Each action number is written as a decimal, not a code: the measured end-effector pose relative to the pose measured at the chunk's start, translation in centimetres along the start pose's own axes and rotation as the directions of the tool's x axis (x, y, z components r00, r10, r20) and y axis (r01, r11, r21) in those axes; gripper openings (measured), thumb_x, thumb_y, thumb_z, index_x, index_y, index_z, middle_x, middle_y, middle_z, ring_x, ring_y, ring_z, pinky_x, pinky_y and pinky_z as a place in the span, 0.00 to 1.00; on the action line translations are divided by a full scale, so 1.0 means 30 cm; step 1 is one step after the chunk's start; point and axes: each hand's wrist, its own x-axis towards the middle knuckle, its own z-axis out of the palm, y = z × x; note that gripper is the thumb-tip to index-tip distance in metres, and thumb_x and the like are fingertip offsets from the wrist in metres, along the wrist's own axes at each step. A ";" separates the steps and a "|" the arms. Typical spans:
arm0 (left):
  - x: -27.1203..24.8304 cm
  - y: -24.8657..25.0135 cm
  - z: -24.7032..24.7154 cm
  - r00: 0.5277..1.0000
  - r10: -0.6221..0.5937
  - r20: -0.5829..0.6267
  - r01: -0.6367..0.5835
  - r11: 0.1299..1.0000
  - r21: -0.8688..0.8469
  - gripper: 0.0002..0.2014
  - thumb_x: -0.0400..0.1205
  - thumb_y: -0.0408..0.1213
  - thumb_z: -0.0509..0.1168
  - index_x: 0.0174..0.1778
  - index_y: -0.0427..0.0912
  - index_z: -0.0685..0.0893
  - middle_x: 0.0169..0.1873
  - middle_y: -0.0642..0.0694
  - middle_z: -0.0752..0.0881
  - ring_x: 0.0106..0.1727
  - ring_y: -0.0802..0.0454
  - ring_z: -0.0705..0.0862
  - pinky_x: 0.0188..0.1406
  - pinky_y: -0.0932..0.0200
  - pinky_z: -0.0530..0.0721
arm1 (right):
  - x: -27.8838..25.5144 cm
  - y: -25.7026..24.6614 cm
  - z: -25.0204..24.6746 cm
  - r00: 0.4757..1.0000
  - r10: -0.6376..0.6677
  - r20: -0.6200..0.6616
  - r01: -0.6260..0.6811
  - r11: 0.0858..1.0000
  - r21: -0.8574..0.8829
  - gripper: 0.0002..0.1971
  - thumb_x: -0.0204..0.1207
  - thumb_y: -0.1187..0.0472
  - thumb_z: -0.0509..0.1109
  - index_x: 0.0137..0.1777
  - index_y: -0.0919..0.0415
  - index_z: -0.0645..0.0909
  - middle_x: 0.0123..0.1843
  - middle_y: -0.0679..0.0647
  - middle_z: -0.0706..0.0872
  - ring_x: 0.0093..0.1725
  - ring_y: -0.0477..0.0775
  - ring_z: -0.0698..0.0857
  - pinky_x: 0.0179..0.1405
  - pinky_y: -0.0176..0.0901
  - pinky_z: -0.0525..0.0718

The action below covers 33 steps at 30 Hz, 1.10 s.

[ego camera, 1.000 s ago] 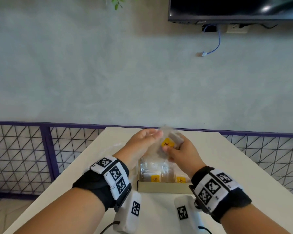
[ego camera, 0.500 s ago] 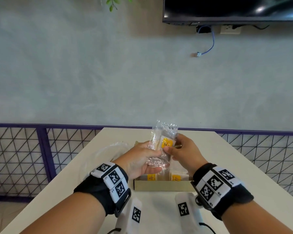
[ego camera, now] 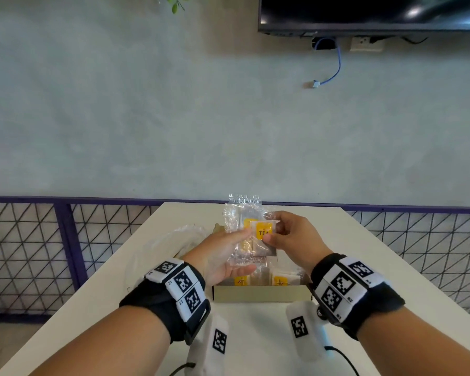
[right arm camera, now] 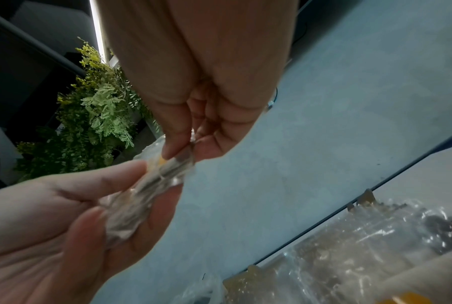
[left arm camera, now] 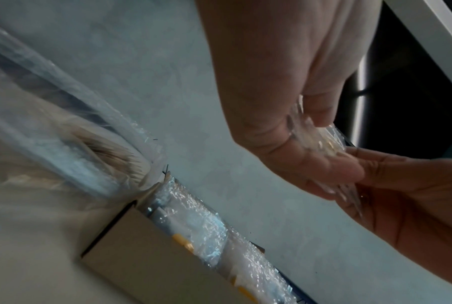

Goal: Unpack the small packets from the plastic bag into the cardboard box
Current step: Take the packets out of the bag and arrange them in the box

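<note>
Nearest, the cardboard box (ego camera: 261, 293) is seen on the table (ego camera: 364, 267), already part-filled with packets. Just above the box, the plastic bag (ego camera: 242, 237) is cradled in the left hand (ego camera: 223, 256), fingers curled under it. A small packet (ego camera: 263, 232) is pinched by the right hand (ego camera: 293, 237) at the bag's side. Probably the bag should be kept firmly gripped while the packet is drawn straight out, then lowered into the box. Beyond the box, crumpled plastic (ego camera: 179, 240) is noted.

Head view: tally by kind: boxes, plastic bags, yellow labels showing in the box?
Box: 1
Bags: 2, one held, one loose on the table
Yellow labels in box: 2
Total: 5
</note>
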 end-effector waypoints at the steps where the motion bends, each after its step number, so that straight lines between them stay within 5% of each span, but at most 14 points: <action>1: 0.007 0.000 -0.007 1.000 0.004 -0.011 -0.004 1.000 0.003 0.21 0.81 0.43 0.66 0.70 0.41 0.76 0.74 0.45 0.68 0.53 0.48 0.82 0.36 0.57 0.89 | 0.007 0.002 -0.007 1.000 0.008 -0.002 -0.008 1.000 -0.009 0.17 0.72 0.70 0.73 0.60 0.60 0.79 0.34 0.54 0.82 0.41 0.55 0.85 0.56 0.56 0.85; 4: 0.026 0.001 -0.031 1.000 0.006 -0.012 -0.006 1.000 -0.015 0.18 0.82 0.41 0.65 0.66 0.38 0.78 0.69 0.41 0.73 0.49 0.46 0.86 0.30 0.60 0.89 | 0.033 0.017 -0.024 1.000 0.020 -0.012 -0.021 0.999 -0.027 0.15 0.73 0.72 0.70 0.59 0.60 0.80 0.34 0.52 0.82 0.42 0.57 0.85 0.56 0.55 0.84; 9: 0.048 -0.009 -0.080 1.000 0.026 0.005 -0.026 1.000 -0.010 0.10 0.85 0.40 0.61 0.56 0.39 0.81 0.53 0.42 0.89 0.45 0.46 0.88 0.27 0.63 0.86 | 0.051 0.064 -0.060 0.995 0.011 -0.101 -0.042 0.950 -0.310 0.12 0.77 0.72 0.60 0.50 0.58 0.82 0.42 0.53 0.83 0.44 0.55 0.81 0.41 0.40 0.77; 11: 0.057 -0.018 -0.097 0.999 0.037 -0.021 -0.037 0.999 -0.009 0.10 0.85 0.39 0.60 0.59 0.39 0.79 0.53 0.43 0.89 0.45 0.46 0.88 0.27 0.62 0.86 | 0.037 0.081 -0.054 0.996 0.070 0.053 -0.027 0.818 -0.574 0.11 0.79 0.70 0.57 0.49 0.59 0.80 0.43 0.55 0.83 0.45 0.56 0.80 0.37 0.38 0.74; 13: 0.061 -0.026 -0.109 0.999 0.033 -0.040 -0.032 0.999 0.005 0.10 0.85 0.37 0.61 0.60 0.39 0.79 0.54 0.42 0.89 0.46 0.45 0.88 0.28 0.62 0.86 | 0.021 0.109 -0.032 0.959 0.189 0.210 0.048 0.622 -0.781 0.16 0.79 0.70 0.56 0.61 0.59 0.80 0.53 0.57 0.85 0.53 0.57 0.82 0.45 0.38 0.75; 15: 0.066 -0.034 -0.114 0.999 0.020 -0.048 -0.019 1.000 0.025 0.08 0.84 0.36 0.62 0.57 0.40 0.80 0.54 0.41 0.88 0.44 0.45 0.88 0.28 0.63 0.86 | 0.007 0.135 -0.014 0.915 0.292 0.278 0.100 0.505 -0.857 0.18 0.80 0.69 0.57 0.68 0.57 0.77 0.65 0.58 0.82 0.63 0.58 0.81 0.58 0.42 0.77; 18: 0.072 -0.037 -0.112 0.997 0.005 -0.076 0.000 0.998 0.062 0.04 0.81 0.33 0.66 0.51 0.41 0.80 0.48 0.42 0.87 0.41 0.47 0.88 0.29 0.63 0.85 | 0.000 0.158 -0.008 0.899 0.340 0.277 0.120 0.418 -0.901 0.13 0.81 0.63 0.60 0.64 0.58 0.79 0.64 0.58 0.82 0.62 0.58 0.82 0.61 0.43 0.78; 23: 0.103 -0.043 -0.110 0.989 0.051 -0.141 -0.028 0.986 0.163 0.13 0.78 0.30 0.69 0.57 0.37 0.77 0.47 0.40 0.85 0.28 0.57 0.89 0.19 0.68 0.80 | 0.004 0.176 -0.013 0.933 0.270 0.238 0.084 0.481 -0.873 0.18 0.79 0.62 0.63 0.68 0.54 0.74 0.69 0.54 0.77 0.67 0.57 0.77 0.66 0.45 0.76; 29: 0.126 -0.053 -0.113 0.983 0.084 -0.162 -0.019 0.930 0.368 0.27 0.64 0.37 0.75 0.58 0.32 0.80 0.36 0.35 0.88 0.29 0.49 0.79 0.24 0.64 0.74 | 0.010 0.081 -0.029 0.990 -0.127 0.061 0.141 0.885 -0.443 0.35 0.72 0.62 0.70 0.78 0.48 0.61 0.72 0.50 0.68 0.71 0.52 0.72 0.68 0.43 0.73; 33: 0.130 -0.060 -0.094 0.990 0.098 -0.103 -0.046 0.905 0.423 0.27 0.61 0.36 0.77 0.56 0.37 0.82 0.31 0.40 0.88 0.26 0.50 0.78 0.23 0.62 0.73 | -0.003 0.003 -0.002 0.957 -0.193 0.217 0.278 0.825 -0.492 0.38 0.70 0.60 0.71 0.79 0.45 0.58 0.73 0.48 0.68 0.72 0.52 0.67 0.72 0.47 0.69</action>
